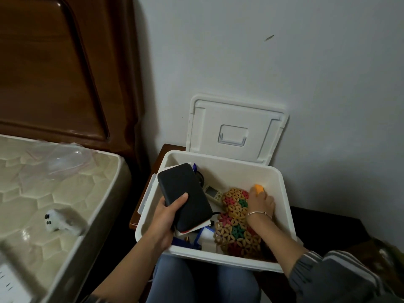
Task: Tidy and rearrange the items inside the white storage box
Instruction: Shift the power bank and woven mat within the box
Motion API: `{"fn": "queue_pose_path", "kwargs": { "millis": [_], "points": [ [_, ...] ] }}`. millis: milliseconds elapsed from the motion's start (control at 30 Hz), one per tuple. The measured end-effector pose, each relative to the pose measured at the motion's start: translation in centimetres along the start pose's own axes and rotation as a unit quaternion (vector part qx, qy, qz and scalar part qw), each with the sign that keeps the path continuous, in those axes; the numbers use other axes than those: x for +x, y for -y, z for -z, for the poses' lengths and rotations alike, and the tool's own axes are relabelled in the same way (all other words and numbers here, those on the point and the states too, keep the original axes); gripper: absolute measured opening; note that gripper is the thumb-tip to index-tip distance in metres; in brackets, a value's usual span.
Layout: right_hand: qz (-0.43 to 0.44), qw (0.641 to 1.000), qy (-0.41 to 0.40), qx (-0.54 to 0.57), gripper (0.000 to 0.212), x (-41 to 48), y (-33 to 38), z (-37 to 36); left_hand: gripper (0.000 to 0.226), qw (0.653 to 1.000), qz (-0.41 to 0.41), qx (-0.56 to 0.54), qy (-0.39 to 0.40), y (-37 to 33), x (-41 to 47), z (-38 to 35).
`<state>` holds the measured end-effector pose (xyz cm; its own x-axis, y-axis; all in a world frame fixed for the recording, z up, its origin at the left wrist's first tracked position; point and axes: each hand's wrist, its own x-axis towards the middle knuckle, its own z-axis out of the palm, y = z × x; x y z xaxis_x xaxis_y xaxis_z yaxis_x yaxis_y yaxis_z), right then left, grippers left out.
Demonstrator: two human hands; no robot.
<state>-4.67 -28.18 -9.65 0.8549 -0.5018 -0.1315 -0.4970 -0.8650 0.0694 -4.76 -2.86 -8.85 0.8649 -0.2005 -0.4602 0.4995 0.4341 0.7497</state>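
The white storage box (282, 193) stands open on a dark wooden stand, its lid (238, 127) leaning back against the wall. My left hand (168, 215) grips a black rectangular case (183, 193) and holds it above the box's left side. My right hand (261, 203) reaches into the box at the right and holds a small orange object (259, 189). Colourful woven bead mats (235, 217) lie in the box's middle. A small remote with a screen (212, 192) lies behind them. Blue and white items (202, 234) sit near the front under the case.
A mattress (43, 193) in clear plastic fills the left, with a small white toy (53, 219) on it. A brown wooden headboard (65, 68) rises behind it. The white wall stands right behind the box. My knees in jeans (175, 281) are under the box's front edge.
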Motion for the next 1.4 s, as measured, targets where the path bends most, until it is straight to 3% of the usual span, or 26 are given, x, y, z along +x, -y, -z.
{"fn": "queue_pose_path", "kwargs": {
  "millis": [100,367,467,533,600,667,700,733,767,833,900,1033,1100,1167,1400],
  "points": [
    [-0.004,0.999,-0.032,0.031,0.043,0.7,-0.9,0.0,0.069,1.0,0.008,0.001,0.001,0.2,0.1,0.2],
    [0.031,0.998,-0.003,0.058,0.052,1.4,-2.0,0.6,0.069,1.0,-0.009,0.024,0.006,-0.3,0.2,-0.3],
    [0.029,0.987,-0.062,0.146,0.043,0.3,-2.5,1.3,0.069,0.999,-0.01,0.037,0.001,-0.3,0.1,-0.4],
    [0.029,0.96,-0.12,0.252,0.031,-0.7,-2.6,2.4,0.068,0.999,-0.007,0.041,-0.003,-0.2,0.1,-0.5],
    [0.014,0.887,-0.097,0.451,0.032,-2.0,-2.0,3.9,0.067,0.999,-0.005,0.047,-0.004,-0.2,0.2,-0.7],
    [-0.018,0.741,0.043,0.67,0.037,-3.7,-1.0,5.9,0.069,0.998,-0.004,0.059,-0.001,-0.3,0.2,-1.0],
    [-0.025,0.672,0.118,0.731,0.035,-4.4,-0.3,6.7,0.07,0.997,-0.002,0.071,0.002,-0.3,0.2,-1.1],
    [-0.024,0.629,0.177,0.757,0.031,-5.1,0.3,7.3,0.07,0.996,0.0,0.084,0.008,-0.4,0.3,-1.2],
    [-0.012,0.612,0.215,0.761,0.029,-5.7,1.0,7.7,0.069,0.995,0.003,0.095,0.015,-0.4,0.3,-1.3],
    [0.017,0.619,0.236,0.749,0.027,-6.6,2.6,7.9,0.063,0.994,0.012,0.105,0.027,-0.3,0.4,-1.6],
    [0.032,0.656,0.222,0.721,0.026,-7.4,4.1,7.5,0.059,0.993,0.019,0.111,0.036,-0.3,0.4,-1.8],
    [0.067,0.786,0.126,0.602,0.028,-8.2,6.6,6.6,0.056,0.992,0.013,0.113,0.061,-0.6,0.1,-2.0],
    [0.1,0.828,0.089,0.545,0.033,-8.5,7.6,6.2,0.058,0.99,0.007,0.117,0.075,-0.9,-0.2,-2.2],
    [0.112,0.825,0.104,0.544,0.034,-8.8,8.3,6.1,0.06,0.987,0.0,0.13,0.091,-1.3,-0.5,-2.2],
    [0.182,0.739,0.201,0.617,0.022,-9.4,8.7,7.4,0.077,0.984,0.02,0.152,0.095,-4.4,-0.8,-1.6]
  ]
}}
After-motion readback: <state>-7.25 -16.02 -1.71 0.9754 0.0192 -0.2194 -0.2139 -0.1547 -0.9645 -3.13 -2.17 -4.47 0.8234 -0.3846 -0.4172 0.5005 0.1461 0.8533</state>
